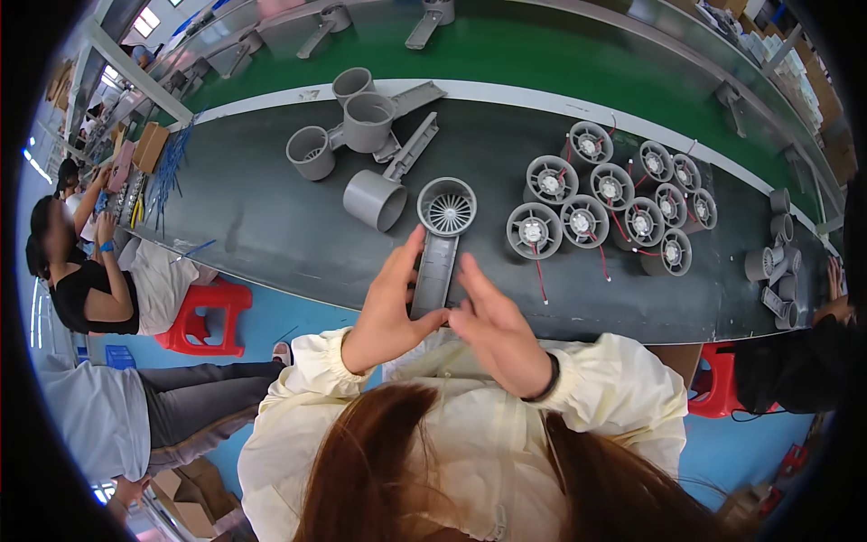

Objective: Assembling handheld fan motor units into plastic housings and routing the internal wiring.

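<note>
A grey plastic fan housing lies on the dark bench in front of me, its round grilled cup facing up and its flat handle pointing toward me. My left hand is beside the handle on the left, fingers stretched out. On the other side my right hand has its fingers extended too. My thumbs nearly meet over the handle's near end; whether either hand touches it I cannot tell. Close by on the left, another grey housing rests on its side. Several grey round fan units with red wires stand to the right.
More grey housings cluster farther back on the bench. A green conveyor belt runs behind it, carrying similar parts. Blue cables lie at the far left, near a seated co-worker. Another person's hand is at the right edge, near more housings.
</note>
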The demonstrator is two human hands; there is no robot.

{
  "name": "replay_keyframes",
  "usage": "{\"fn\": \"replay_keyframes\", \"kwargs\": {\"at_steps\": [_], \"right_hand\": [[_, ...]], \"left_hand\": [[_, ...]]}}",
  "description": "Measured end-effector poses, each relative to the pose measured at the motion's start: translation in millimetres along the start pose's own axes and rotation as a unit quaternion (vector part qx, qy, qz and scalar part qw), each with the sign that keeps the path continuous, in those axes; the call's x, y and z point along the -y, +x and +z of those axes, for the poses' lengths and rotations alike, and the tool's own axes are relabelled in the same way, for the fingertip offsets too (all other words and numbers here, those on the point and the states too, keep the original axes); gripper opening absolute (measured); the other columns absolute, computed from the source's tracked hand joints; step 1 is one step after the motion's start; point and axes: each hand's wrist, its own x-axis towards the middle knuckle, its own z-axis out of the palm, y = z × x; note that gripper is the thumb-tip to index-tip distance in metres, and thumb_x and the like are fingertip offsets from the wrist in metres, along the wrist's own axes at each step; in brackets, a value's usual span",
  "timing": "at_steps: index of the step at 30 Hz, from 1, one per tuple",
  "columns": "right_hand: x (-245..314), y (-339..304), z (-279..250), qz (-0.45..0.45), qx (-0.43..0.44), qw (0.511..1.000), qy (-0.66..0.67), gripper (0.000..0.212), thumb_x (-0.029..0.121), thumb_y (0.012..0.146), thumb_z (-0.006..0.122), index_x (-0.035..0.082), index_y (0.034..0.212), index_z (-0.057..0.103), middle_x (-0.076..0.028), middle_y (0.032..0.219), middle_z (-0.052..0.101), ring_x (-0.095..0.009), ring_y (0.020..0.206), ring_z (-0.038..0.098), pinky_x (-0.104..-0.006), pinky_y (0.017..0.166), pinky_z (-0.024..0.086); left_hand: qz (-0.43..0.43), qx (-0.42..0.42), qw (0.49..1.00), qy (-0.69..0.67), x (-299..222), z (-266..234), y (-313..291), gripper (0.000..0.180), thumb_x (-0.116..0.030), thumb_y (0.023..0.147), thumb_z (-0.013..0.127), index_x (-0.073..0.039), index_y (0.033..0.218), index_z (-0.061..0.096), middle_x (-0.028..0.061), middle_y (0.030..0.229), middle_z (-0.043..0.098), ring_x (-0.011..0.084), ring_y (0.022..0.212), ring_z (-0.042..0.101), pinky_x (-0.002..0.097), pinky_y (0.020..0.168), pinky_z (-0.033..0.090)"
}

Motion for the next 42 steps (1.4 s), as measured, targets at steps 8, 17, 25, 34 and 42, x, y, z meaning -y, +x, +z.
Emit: {"fn": "replay_keyframes", "kwargs": {"at_steps": [8,17,25,34,42], "right_hand": [[119.8,3.4,-18.6,-0.288,0.089,0.490,-0.818,0.062,-0.018,0.066,0.052,0.006,0.123,0.061,-0.014,0.137,0.051,-0.038,0.129,0.042,-0.0466,0.104,0.039],[126.2,31.6,-45.2,-0.248,0.185,0.436,-0.845,0.077,-0.003,0.058,0.074,0.002,0.131,0.051,-0.014,0.116,0.052,-0.036,0.114,0.048,-0.0448,0.097,0.042],[133.6,-19.3,-17.4,-0.270,-0.030,0.488,-0.830,0.058,0.021,0.056,0.087,0.007,0.107,0.064,-0.007,0.095,0.055,-0.023,0.068,0.060,-0.0332,0.058,0.050],[118.2,-40.6,7.0,-0.293,-0.209,0.338,-0.870,0.054,0.017,0.057,0.088,0.003,0.103,0.065,-0.010,0.095,0.061,-0.028,0.074,0.063,-0.0334,0.064,0.052],[110.3,-35.0,11.0,-0.303,-0.150,0.381,-0.860,0.058,0.021,0.054,0.088,0.003,0.104,0.065,-0.009,0.093,0.061,-0.025,0.072,0.063,-0.0322,0.059,0.052]], "left_hand": [[0.105,-0.013,0.972,0.211,-21.9,-48.7,18.2,0.060,0.008,0.060,0.059,0.000,0.120,0.062,0.0200,0.113,0.064,0.0362,0.103,0.062,0.0350,0.092,0.046],[0.147,0.089,0.958,0.228,-13.7,-60.5,29.1,0.058,0.007,0.061,0.059,0.001,0.118,0.063,0.0217,0.116,0.064,0.0378,0.108,0.061,0.0383,0.095,0.047],[0.216,0.132,0.946,0.203,-11.4,-48.1,34.7,0.058,0.007,0.063,0.057,-0.001,0.120,0.062,0.0205,0.117,0.063,0.0381,0.105,0.061,0.0401,0.090,0.049],[0.262,0.189,0.927,0.188,-13.2,-36.6,47.9,0.056,0.004,0.062,0.061,-0.001,0.118,0.063,0.0190,0.117,0.063,0.0363,0.101,0.062,0.0403,0.086,0.050],[0.353,0.079,0.899,0.245,-30.3,-12.7,38.8,0.047,-0.014,0.067,0.078,0.000,0.110,0.066,0.0194,0.114,0.064,0.0338,0.090,0.063,0.0382,0.078,0.050]]}}
